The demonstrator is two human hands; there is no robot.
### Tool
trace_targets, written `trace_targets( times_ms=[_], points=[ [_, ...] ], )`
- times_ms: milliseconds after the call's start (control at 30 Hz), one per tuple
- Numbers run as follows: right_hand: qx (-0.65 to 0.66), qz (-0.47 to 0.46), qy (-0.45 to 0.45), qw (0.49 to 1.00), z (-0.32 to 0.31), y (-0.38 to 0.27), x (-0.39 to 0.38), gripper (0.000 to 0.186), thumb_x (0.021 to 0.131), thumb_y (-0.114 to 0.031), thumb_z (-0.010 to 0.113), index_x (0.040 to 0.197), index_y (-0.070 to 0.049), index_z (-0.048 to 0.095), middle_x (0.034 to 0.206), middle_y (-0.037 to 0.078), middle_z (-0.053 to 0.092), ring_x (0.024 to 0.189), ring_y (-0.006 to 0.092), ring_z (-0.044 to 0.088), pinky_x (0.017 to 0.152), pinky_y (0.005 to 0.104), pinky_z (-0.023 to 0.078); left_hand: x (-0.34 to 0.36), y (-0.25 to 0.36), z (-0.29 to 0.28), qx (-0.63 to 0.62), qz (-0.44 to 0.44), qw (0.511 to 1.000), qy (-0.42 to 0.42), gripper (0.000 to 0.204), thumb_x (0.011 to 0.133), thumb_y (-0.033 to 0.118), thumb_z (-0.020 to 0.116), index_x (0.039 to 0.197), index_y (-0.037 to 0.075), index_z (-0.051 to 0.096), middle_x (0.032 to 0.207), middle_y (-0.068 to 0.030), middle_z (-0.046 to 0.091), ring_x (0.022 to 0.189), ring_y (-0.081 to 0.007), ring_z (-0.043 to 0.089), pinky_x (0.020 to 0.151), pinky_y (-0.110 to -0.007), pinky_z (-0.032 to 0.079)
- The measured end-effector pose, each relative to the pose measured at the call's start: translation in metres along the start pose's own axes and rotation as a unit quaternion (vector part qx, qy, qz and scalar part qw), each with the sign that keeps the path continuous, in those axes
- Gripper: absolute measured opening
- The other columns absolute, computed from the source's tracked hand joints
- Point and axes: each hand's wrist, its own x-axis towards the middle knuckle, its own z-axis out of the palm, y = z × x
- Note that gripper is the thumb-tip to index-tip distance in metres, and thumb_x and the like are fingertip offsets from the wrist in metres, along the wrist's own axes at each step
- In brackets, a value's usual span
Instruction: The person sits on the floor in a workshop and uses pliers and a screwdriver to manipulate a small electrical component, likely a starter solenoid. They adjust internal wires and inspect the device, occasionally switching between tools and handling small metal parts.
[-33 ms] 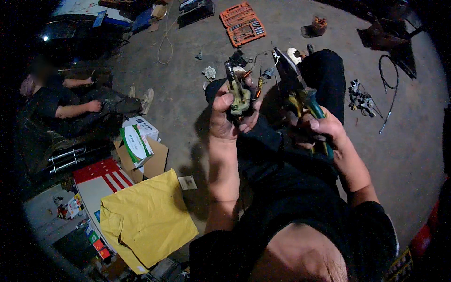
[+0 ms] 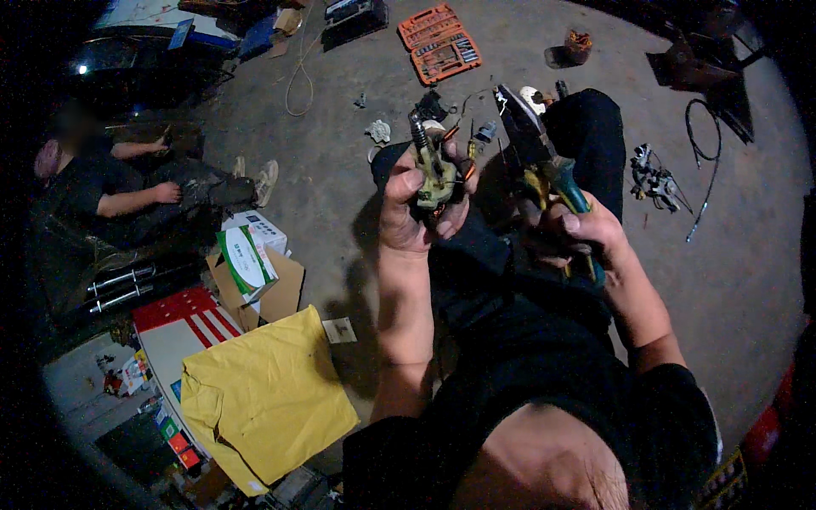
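My left hand is wrapped round a grimy, pale yellow-green part with a ribbed metal stem pointing up; copper-coloured pieces and thin wire show among its fingers. My right hand grips pliers by green-and-yellow handles, their dark jaws pointing up, to the right of that part and apart from it. A small silvery fitting is just above the left fingers. Beyond both hands are a cast metal piece, dark small parts and a white round item. My black-trousered knees frame the hands.
A co-worker sits at left. An orange socket case, a can, a mechanical assembly and a cable lie on the floor. At lower left are boxes and a yellow garment.
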Motion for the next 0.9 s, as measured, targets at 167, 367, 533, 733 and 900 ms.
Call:
trace_targets(
  times_ms=[167, 367, 533, 733, 900],
  points=[
    [0.03, 0.017, 0.014, 0.999, 0.002, -0.004, 0.002, 0.034, 0.07, -0.027, 0.066, 0.092, -0.003, 0.058, 0.071, 0.001, 0.054, 0.058, 0.0105, 0.051, 0.052, 0.0232, 0.041, 0.003, 0.001, 0.003, -0.043, 0.01, 0.99, 0.132, 0.058, 0.08, 0.044, 0.047, 0.118, 0.0, 0.048, 0.092, -0.0218, 0.056, 0.044, -0.0194, 0.048, 0.035, -0.025, 0.037],
    [-0.062, -0.002, 0.026, 0.998, -0.002, -0.001, 0.003, 0.022, 0.072, -0.025, 0.064, 0.083, -0.007, 0.056, 0.068, -0.004, 0.049, 0.061, 0.0071, 0.045, 0.057, 0.0232, 0.037, 0.002, 0.003, 0.005, -0.064, 0.054, 0.969, 0.231, 0.064, 0.082, 0.055, 0.041, 0.118, 0.001, 0.049, 0.09, -0.0243, 0.058, 0.043, -0.0227, 0.048, 0.035, -0.027, 0.035],
    [-0.102, -0.006, -0.007, 0.995, -0.006, 0.006, 0.003, 0.02, 0.072, -0.026, 0.064, 0.076, -0.01, 0.052, 0.066, -0.006, 0.046, 0.061, 0.0064, 0.043, 0.057, 0.0227, 0.034, 0.004, 0.008, 0.003, -0.008, 0.12, 0.976, 0.179, 0.054, 0.087, 0.05, 0.041, 0.113, 0.003, 0.051, 0.082, -0.0169, 0.054, 0.04, -0.0159, 0.043, 0.035, -0.024, 0.034],
    [-0.104, 0.001, -0.003, 0.995, -0.003, 0.016, -0.002, 0.02, 0.071, -0.024, 0.067, 0.07, -0.01, 0.052, 0.062, -0.006, 0.044, 0.058, 0.0065, 0.04, 0.056, 0.0221, 0.032, -0.002, 0.017, 0.011, -0.009, 0.177, 0.97, 0.164, 0.049, 0.09, 0.048, 0.036, 0.107, 0.005, 0.051, 0.073, -0.0116, 0.049, 0.031, -0.011, 0.032, 0.028, -0.022, 0.028],
    [-0.144, -0.005, -0.088, 0.986, -0.003, 0.012, -0.004, 0.022, 0.073, -0.024, 0.067, 0.079, -0.006, 0.054, 0.068, -0.003, 0.046, 0.066, 0.0079, 0.044, 0.061, 0.0232, 0.035, -0.007, 0.019, 0.017, 0.09, 0.186, 0.963, 0.173, 0.049, 0.089, 0.052, 0.034, 0.103, 0.008, 0.049, 0.068, -0.0094, 0.05, 0.03, -0.0105, 0.031, 0.028, -0.022, 0.028]
  ],
)
